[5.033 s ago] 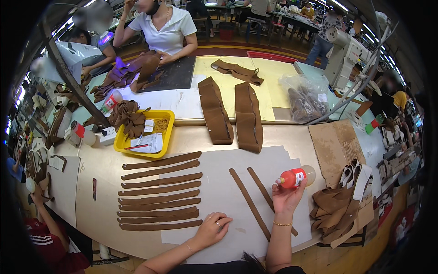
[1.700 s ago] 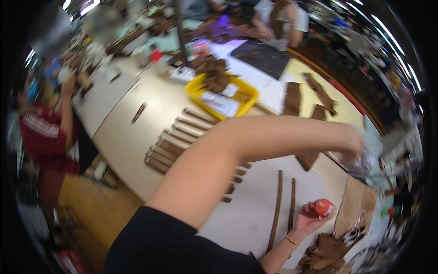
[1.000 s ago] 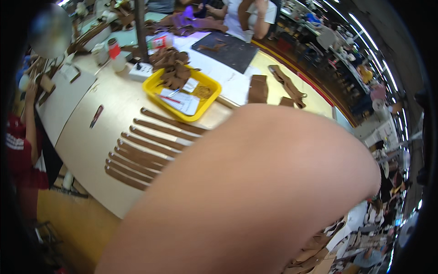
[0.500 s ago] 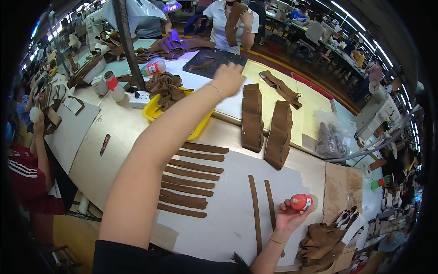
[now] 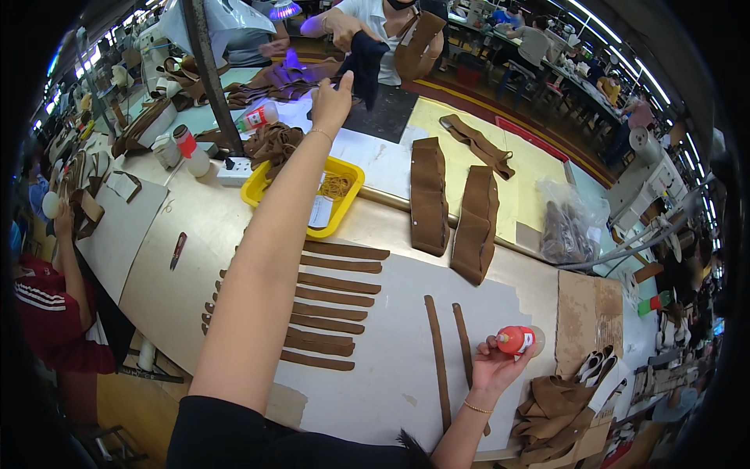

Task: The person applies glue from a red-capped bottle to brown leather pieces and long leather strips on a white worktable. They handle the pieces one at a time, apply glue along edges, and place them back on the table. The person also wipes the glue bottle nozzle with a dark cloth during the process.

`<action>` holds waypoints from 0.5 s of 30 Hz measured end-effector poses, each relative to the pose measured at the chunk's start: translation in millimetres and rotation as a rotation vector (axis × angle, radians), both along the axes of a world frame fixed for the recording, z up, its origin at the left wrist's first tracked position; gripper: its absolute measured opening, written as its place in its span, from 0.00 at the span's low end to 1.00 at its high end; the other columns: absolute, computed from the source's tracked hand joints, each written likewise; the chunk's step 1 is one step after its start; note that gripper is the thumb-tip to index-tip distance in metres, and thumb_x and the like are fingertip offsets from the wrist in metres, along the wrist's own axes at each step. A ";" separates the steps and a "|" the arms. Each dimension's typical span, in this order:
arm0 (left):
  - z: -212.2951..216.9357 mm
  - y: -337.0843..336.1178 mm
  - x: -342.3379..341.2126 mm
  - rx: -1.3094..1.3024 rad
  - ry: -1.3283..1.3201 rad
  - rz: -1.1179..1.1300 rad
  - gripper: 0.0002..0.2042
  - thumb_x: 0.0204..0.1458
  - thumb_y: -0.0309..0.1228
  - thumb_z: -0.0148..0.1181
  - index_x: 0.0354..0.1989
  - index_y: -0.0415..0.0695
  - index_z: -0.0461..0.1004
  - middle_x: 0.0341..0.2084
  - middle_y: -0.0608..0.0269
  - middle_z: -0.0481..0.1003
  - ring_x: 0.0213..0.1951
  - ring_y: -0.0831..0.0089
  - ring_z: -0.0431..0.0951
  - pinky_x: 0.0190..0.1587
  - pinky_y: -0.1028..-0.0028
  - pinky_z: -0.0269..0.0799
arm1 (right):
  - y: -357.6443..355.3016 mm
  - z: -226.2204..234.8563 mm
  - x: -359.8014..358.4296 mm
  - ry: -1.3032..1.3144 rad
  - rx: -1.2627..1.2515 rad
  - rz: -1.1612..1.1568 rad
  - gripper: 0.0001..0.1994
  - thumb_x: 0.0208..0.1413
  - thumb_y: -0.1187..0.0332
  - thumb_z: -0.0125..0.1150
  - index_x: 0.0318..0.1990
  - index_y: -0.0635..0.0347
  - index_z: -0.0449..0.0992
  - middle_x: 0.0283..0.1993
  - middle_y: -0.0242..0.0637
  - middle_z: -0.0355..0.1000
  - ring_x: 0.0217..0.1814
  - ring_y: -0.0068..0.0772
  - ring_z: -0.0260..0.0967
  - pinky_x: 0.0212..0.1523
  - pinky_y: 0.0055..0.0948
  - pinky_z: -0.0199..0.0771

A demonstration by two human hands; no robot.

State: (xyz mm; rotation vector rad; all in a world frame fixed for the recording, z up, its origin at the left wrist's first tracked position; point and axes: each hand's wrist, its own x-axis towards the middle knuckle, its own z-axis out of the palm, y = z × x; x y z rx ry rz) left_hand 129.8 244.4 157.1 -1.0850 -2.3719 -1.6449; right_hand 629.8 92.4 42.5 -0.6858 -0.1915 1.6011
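Observation:
My left arm stretches across the bench, and my left hand is raised at the far side, its visible fingers apart, with no held thing showing. Just beyond it hangs a dark cloth in a co-worker's hand; whether my fingers touch it I cannot tell. My right hand is closed around a small bottle with a red top, tipped sideways over the near right of the bench. Two narrow brown strips lie left of that hand. Several more brown strips lie in a row, partly under my left forearm.
A yellow basket holds rubber bands. Two wide brown pieces lie across the bench's raised edge. Brown pieces are heaped at near right. A metal post rises at far left, and a pen-like tool lies below it.
My left hand has moved left and farther away from over the dark board, uncovering the basket. The co-worker's hand has brought the dark cloth forward. My right hand keeps the bottle nearly in place.

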 end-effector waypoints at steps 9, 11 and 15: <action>12.5 -11.0 39.4 -0.002 -0.026 -0.344 0.26 0.49 0.50 0.61 0.33 0.32 0.76 0.28 0.50 0.78 0.31 0.65 0.78 0.39 0.64 0.71 | 1.6 -9.0 10.4 0.016 -0.006 0.036 0.28 0.53 0.38 0.53 0.46 0.53 0.71 0.37 0.33 0.72 0.31 0.33 0.69 0.28 0.29 0.68; 13.2 -25.9 65.5 0.010 -0.218 -0.640 0.23 0.54 0.50 0.57 0.34 0.37 0.78 0.26 0.58 0.79 0.29 0.73 0.77 0.35 0.72 0.71 | 1.2 -7.5 13.5 0.030 0.037 0.023 0.28 0.54 0.38 0.53 0.48 0.53 0.70 0.41 0.37 0.72 0.33 0.35 0.70 0.32 0.32 0.73; 66.4 -111.3 169.3 0.091 -0.553 -0.839 0.18 0.59 0.44 0.52 0.42 0.41 0.76 0.29 0.67 0.75 0.27 0.84 0.74 0.29 0.84 0.69 | -5.6 31.5 2.4 -0.006 0.026 -0.127 0.28 0.53 0.38 0.53 0.43 0.55 0.69 0.34 0.35 0.69 0.30 0.33 0.65 0.26 0.29 0.62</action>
